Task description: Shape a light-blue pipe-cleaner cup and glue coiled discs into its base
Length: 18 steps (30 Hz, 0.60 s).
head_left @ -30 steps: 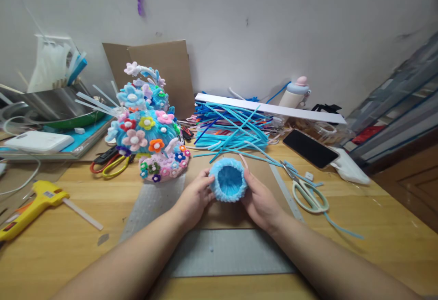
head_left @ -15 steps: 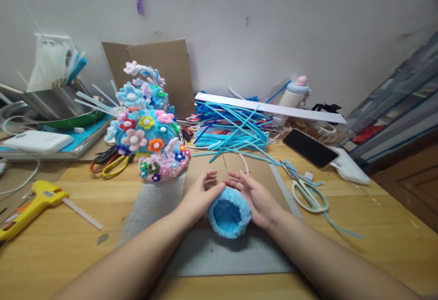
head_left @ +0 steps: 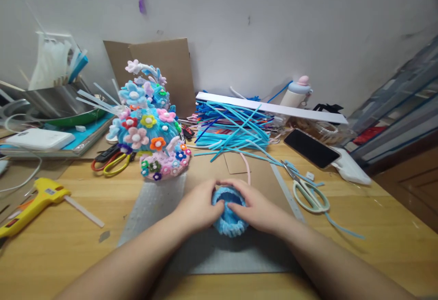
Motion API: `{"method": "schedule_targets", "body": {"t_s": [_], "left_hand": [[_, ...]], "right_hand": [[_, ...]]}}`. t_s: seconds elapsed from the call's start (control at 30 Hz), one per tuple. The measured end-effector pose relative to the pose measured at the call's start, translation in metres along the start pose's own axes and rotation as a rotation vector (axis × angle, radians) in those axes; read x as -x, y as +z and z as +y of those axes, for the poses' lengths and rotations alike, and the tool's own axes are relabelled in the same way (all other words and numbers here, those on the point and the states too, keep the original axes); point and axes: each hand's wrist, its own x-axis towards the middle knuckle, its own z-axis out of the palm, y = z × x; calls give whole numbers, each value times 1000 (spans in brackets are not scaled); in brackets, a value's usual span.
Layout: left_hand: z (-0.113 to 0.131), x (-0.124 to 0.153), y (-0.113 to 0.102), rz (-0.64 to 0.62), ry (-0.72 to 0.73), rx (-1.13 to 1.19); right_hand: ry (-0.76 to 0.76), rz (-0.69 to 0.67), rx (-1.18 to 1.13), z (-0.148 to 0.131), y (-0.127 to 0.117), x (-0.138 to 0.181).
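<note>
A fuzzy light-blue bowl-shaped piece, seemingly made of pipe cleaners, is between my hands with its hollow side toward me. My left hand grips its left rim, the thumb inside the hollow and the fingers behind. From the other side my right hand clasps the rim in the same way, the two thumbs nearly meeting. Most fingers are hidden behind the piece. Below it lies a grey cutting mat, with brown cardboard on its far part.
A flower-covered pipe-cleaner ornament stands left of the mat. Blue pipe cleaners are heaped behind. Scissors and a phone lie to the right. At far left are a yellow glue gun and a steel pot.
My hands have closed on the blue piece from behind its sides, and both thumbs have moved into its hollow. Its rim looks squeezed and more tilted. The view has shifted slightly.
</note>
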Motion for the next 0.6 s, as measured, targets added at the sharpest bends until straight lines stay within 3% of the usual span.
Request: {"method": "schedule_targets", "body": {"t_s": [0.17,0.3,0.37,0.4,0.5,0.6], "left_hand": [[-11,-6,2,105,30,103],[-7,-10,-13,279,63,198],[2,-9,-26,335,186,190],[7,-7,-32,296,296,148],[18,0,-44,-16,537,-14],[18,4,-43,-138,556,-115]], "right_hand": [[-30,103,-15,7,3,-8],[-34,214,-31,4,-7,-12],[-110,300,25,-4,-17,-9],[-192,305,91,-9,-22,-6],[-440,-38,366,-25,-38,2],[-475,-259,511,-34,-44,6]]}}
